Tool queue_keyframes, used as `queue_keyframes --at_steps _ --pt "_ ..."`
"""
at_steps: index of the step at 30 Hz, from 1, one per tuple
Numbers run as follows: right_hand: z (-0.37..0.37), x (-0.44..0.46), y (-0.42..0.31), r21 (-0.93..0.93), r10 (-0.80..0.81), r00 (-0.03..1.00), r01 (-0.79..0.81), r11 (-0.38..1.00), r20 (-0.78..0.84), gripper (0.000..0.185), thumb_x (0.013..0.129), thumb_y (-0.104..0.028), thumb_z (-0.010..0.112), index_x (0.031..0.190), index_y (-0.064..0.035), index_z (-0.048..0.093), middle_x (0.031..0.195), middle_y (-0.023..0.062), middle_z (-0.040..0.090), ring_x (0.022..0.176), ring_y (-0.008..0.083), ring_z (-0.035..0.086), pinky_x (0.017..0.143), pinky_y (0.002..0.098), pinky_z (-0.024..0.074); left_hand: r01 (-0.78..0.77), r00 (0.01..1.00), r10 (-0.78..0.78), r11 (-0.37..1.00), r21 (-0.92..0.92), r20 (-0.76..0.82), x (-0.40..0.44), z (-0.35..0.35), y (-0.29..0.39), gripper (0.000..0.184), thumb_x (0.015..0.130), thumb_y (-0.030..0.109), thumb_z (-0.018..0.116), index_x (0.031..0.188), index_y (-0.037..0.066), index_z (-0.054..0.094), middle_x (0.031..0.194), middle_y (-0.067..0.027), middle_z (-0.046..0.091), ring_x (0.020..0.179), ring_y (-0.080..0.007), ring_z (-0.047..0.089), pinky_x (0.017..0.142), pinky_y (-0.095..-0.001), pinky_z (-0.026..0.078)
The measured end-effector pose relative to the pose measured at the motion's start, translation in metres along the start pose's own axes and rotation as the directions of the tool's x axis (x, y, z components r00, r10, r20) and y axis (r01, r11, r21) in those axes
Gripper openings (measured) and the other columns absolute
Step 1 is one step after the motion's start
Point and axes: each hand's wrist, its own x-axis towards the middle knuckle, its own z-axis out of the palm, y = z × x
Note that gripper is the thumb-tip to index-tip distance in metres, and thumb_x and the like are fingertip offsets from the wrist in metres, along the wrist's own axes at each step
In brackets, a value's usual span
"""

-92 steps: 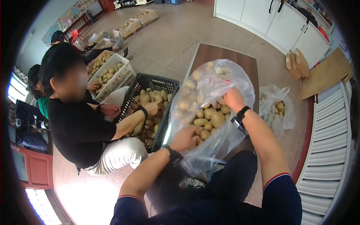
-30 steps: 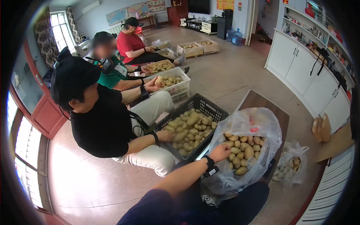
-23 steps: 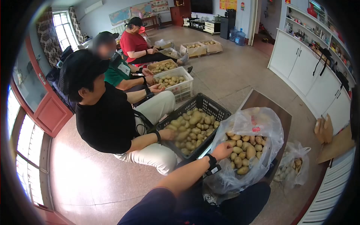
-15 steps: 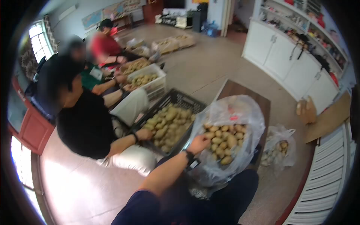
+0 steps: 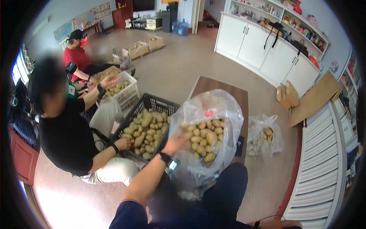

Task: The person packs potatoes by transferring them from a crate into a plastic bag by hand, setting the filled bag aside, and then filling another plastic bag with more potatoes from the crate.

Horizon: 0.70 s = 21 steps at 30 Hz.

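Note:
My left hand, with a watch on its wrist, is at the left side of a clear plastic bag. Its fingers are smeared by motion beside the potatoes in the bag, so what they hold does not show. A small part of my right hand appears at the bottom edge, its fingers hidden. Left of the bag stands a black slatted crate of potatoes, where the hand of a person in a black shirt rests at the near rim.
A brown board lies under the bag. To its right sits another plastic bag on the floor. A white crate and cardboard boxes hold more potatoes. White slats and cardboard stand at the right.
The view has turned right, shifting the scene leftward. My left hand remains by the bag, now blurred. The neighbour's far hand has lifted above the white crate. Part of my right hand has come into view.

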Motion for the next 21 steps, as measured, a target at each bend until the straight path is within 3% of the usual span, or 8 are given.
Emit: queue_keyframes --at_steps 3,6,8,12,16,17,19,21 --pt "-0.018 -0.002 -0.008 -0.272 -0.393 0.836 0.509 0.817 0.383 0.021 0.091 -0.018 0.049 0.09 -0.0027 0.063 0.083 0.0138 0.062 0.08 0.0315 0.061 0.072 0.0405 0.0482 0.025 1.0 -0.023 0.983 -0.181 0.013 -0.002 -0.01 0.005 0.018 0.091 0.023 0.061 0.098 0.007 0.061 0.088 -0.003 0.065 0.078 -0.015 0.063 0.068 -0.0295 0.051" --pt "-0.055 -0.001 -0.081 -0.374 -0.594 0.658 0.752 0.542 0.463 0.021 0.091 -0.018 0.049 0.089 -0.0031 0.063 0.082 0.0134 0.062 0.078 0.0312 0.061 0.071 0.0403 0.0483 0.049 0.999 -0.041 0.947 -0.316 0.033 -0.017 -0.016 0.031 0.019 0.091 0.025 0.06 0.102 0.009 0.059 0.092 -0.0036 0.064 0.081 -0.0174 0.063 0.069 -0.0328 0.052" --pt "-0.079 -0.034 -0.212 -0.494 -0.528 0.818 0.565 0.661 0.23 0.016 0.088 -0.017 0.052 0.091 -0.0043 0.062 0.077 0.0104 0.061 0.07 0.0272 0.061 0.067 0.0359 0.0486 0.072 0.997 -0.071 0.933 -0.353 0.014 -0.018 -0.022 0.04 0.022 0.092 0.024 0.059 0.106 0.009 0.056 0.096 -0.0042 0.062 0.083 -0.0189 0.063 0.069 -0.0345 0.052" --pt "-0.106 -0.024 -0.324 -0.41 -0.546 0.793 0.419 0.81 -0.271 0.019 0.093 -0.017 0.05 0.102 -0.0035 0.06 0.082 0.0089 0.064 0.07 0.0188 0.063 0.067 0.0327 0.0494 0.069 0.997 -0.08 0.896 -0.439 -0.007 -0.017 -0.029 0.053 0.021 0.092 0.022 0.057 0.107 0.008 0.055 0.094 -0.0037 0.06 0.08 -0.0175 0.062 0.066 -0.033 0.052" --pt "-0.143 0.05 -0.33 -0.447 -0.603 0.346 0.435 0.782 -0.719 0.024 0.09 -0.022 0.057 0.107 -0.0053 0.06 0.093 0.0181 0.066 0.088 0.0356 0.064 0.076 0.0433 0.0495 0.077 0.997 -0.063 0.947 -0.312 0.053 -0.015 -0.015 0.038 0.028 0.092 0.028 0.059 0.111 0.007 0.056 0.1 -0.0051 0.062 0.084 -0.0206 0.062 0.068 -0.0351 0.052" --pt "-0.158 0.07 -0.32 -0.444 -0.602 0.35 0.437 0.782 -0.717 0.024 0.09 -0.022 0.057 0.107 -0.0053 0.06 0.093 0.0181 0.066 0.088 0.0356 0.064 0.076 0.0433 0.0495 0.054 0.994 -0.027 0.966 -0.255 0.11 -0.014 -0.01 0.025 0.03 0.093 0.029 0.058 0.113 0.007 0.058 0.103 -0.0064 0.064 0.082 -0.0196 0.063 0.067 -0.0342 0.053" --pt "-0.185 0.099 -0.302 -0.521 -0.533 0.122 0.119 0.845 -0.837 0.03 0.085 -0.013 0.06 0.113 -0.0037 0.057 0.104 0.0184 0.063 0.088 0.0346 0.064 0.076 0.0428 0.0508 0.084 0.982 -0.075 0.995 -0.047 0.175 -0.014 0.006 0.007 0.033 0.093 0.029 0.057 0.116 0.005 0.058 0.106 -0.0068 0.064 0.079 -0.0194 0.064 0.067 -0.0335 0.053" --pt "-0.196 0.096 -0.31 -0.486 -0.488 0.126 0.049 0.873 -0.864 0.035 0.083 -0.011 0.061 0.116 -0.0048 0.055 0.107 0.0194 0.061 0.091 0.0378 0.062 0.078 0.0453 0.0503 0.095 0.968 -0.129 0.983 0.159 0.215 -0.011 0.015 -0.006 0.036 0.093 0.028 0.057 0.118 0.004 0.058 0.109 -0.0072 0.064 0.077 -0.0193 0.065 0.066 -0.0328 0.053"
